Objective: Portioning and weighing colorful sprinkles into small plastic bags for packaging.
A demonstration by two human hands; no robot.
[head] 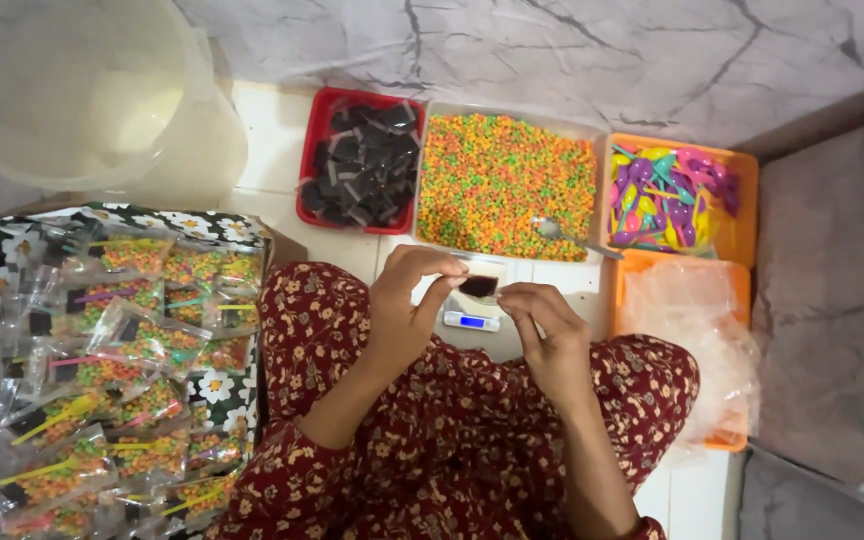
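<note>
I read this as the packing step where a small dark sachet gets handled above the little digital scale on the floor. My left hand has its fingers narrowed to a pinch on the sachet's left end. My right hand sits just beside the sachet's right end, fingers curled close together. Whether they grip the sachet, only touch it, or hold a clear bag under it, I cannot tell.

The sachet hangs between the two sets of fingertips, just above the scale. Its long axis runs roughly left to right across the view, nearly level, one end toward each hand. I can make out no top or opening on it.

Beyond the fingers lie a red tray of dark sachets, a tray of multicoloured candy beads with a metal spoon at its near edge, and an orange tray of small plastic spoons. To the right of the right fingers is an orange tray of clear bags. Well to the left of the left fingers, filled packets pile on a flower-print tray.

My judgement: the next move calls for a steady pinch and a free bag mouth to receive the sachet end first.
</note>
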